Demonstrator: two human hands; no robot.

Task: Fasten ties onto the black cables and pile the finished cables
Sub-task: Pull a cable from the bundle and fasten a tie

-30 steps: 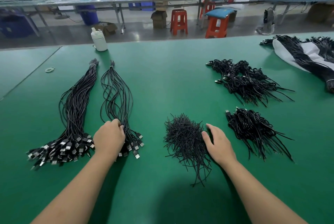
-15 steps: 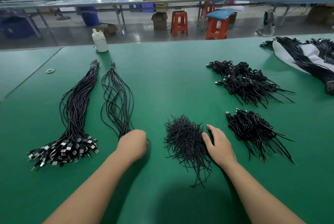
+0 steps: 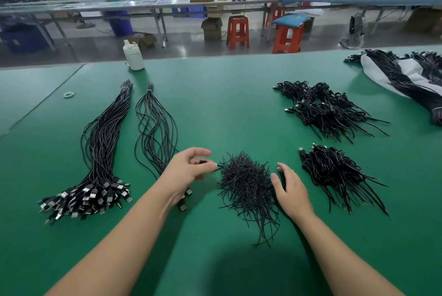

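Snagging looks likeliest: left hand (image 3: 189, 166) pinches one cable plug (image 3: 199, 162) beside the thinner cable bundle (image 3: 155, 128), so neighbours may drag along. Right hand (image 3: 290, 190), fingers spread, rests against the tie heap (image 3: 246, 183) and could scatter it toward the finished pile (image 3: 334, 171).

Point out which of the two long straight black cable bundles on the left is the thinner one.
The right-hand long black cable bundle, beside the left hand: fewer, looser strands than the thick bundle further left.

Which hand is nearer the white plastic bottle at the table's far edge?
Left. The left hand lies below and slightly right of the white plastic bottle, holding a cable plug beside the loose black ties. The right hand is farther right and closer to the person.
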